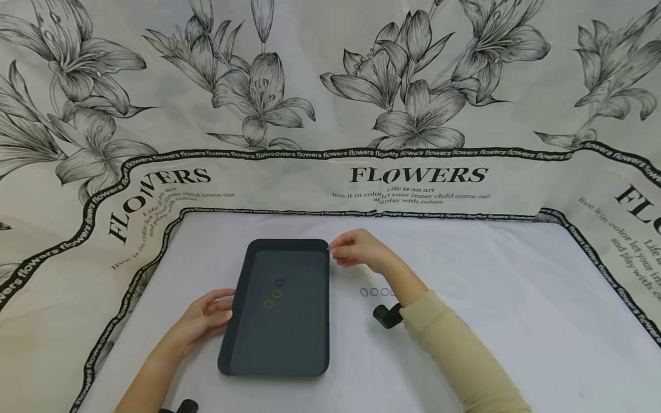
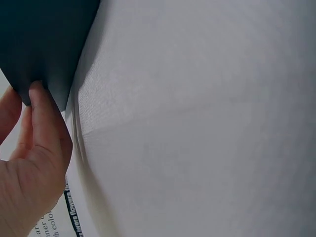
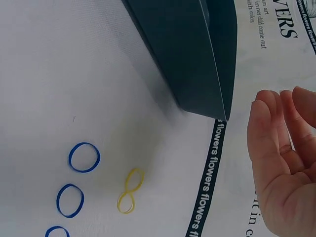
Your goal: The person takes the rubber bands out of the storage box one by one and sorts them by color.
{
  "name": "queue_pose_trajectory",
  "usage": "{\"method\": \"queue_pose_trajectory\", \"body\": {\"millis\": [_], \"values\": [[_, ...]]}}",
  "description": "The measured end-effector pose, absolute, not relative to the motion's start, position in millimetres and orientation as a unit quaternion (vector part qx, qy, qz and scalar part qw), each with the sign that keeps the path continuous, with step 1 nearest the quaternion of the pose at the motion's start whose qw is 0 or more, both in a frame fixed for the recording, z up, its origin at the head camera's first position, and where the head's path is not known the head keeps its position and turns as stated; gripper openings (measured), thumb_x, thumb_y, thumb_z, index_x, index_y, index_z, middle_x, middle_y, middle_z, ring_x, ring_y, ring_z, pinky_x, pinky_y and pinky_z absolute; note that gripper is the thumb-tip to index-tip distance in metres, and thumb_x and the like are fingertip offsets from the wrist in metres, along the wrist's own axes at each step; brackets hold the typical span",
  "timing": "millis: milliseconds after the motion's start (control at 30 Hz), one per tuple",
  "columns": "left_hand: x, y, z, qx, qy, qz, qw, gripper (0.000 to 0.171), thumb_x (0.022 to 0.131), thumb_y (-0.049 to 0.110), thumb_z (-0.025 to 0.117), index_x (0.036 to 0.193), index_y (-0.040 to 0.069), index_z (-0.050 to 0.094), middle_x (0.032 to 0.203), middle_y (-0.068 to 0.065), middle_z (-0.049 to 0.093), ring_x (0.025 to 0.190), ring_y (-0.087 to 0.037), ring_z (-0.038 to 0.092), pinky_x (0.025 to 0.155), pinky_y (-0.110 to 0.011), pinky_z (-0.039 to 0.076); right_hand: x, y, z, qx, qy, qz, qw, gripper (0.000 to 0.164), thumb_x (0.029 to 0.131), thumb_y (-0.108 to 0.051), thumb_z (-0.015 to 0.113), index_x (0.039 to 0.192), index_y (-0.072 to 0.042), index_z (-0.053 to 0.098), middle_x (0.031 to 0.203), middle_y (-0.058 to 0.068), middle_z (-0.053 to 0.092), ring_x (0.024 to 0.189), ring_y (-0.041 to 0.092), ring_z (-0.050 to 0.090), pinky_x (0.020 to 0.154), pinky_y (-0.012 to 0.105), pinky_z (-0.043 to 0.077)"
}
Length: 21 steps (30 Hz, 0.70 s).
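A dark grey rectangular tray lies on the white table, with a blue rubber band and two yellow rubber bands inside it. My left hand holds the tray's left side; in the left wrist view its fingertips are at the tray wall. Beside the far right corner hovers my right hand, its fingers loosely bent with nothing between them. From the right wrist, that hand appears apart from the tray's corner.
Right of the tray, several blue rubber bands lie in a row on the table. Yellow rubber-band loops lie near them in a figure eight. A flower-printed cloth borders the table at the back and sides.
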State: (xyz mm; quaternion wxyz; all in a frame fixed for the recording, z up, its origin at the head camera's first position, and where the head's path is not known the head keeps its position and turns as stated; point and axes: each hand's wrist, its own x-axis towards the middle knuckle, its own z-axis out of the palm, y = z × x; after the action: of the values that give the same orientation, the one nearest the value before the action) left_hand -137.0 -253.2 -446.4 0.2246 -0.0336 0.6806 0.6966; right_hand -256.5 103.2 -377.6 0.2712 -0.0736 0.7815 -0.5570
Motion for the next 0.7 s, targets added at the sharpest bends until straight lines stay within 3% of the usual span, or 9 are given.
{"method": "queue_pose_trajectory", "body": {"millis": [133,267,700], "values": [[-135.8,-254.0,-447.5,-0.03,0.677,0.702,0.221,0.06,0.089,0.003,0.06,0.14,-0.005,0.029,0.109,-0.006,0.06,0.092,-0.012,0.061,0.076,-0.027,0.051,-258.7,92.9,-377.3,-0.08,0.781,-0.556,0.273,0.028,0.088,-0.006,0.061,0.112,0.01,0.06,0.084,0.01,0.065,0.071,0.017,0.061,0.078,0.043,0.052],[-136.4,-254.9,-448.1,-0.028,0.67,0.708,0.224,0.06,0.089,0.002,0.06,0.141,-0.004,0.03,0.107,-0.004,0.061,0.092,-0.012,0.061,0.076,-0.026,0.051,-259.6,82.6,-377.1,-0.09,0.776,-0.557,0.28,0.028,0.089,-0.007,0.061,0.111,0.01,0.06,0.085,0.011,0.065,0.07,0.016,0.061,0.08,0.046,0.051],[-136.5,-256.5,-448.5,-0.019,0.652,0.722,0.23,0.058,0.09,0.001,0.058,0.142,0.002,0.033,0.108,-0.004,0.061,0.093,-0.013,0.062,0.075,-0.026,0.051,-259.0,49.6,-375.0,-0.104,0.768,-0.558,0.297,0.023,0.089,-0.008,0.062,0.107,0.005,0.064,0.095,0.02,0.065,0.069,0.015,0.06,0.07,0.033,0.054]]}}
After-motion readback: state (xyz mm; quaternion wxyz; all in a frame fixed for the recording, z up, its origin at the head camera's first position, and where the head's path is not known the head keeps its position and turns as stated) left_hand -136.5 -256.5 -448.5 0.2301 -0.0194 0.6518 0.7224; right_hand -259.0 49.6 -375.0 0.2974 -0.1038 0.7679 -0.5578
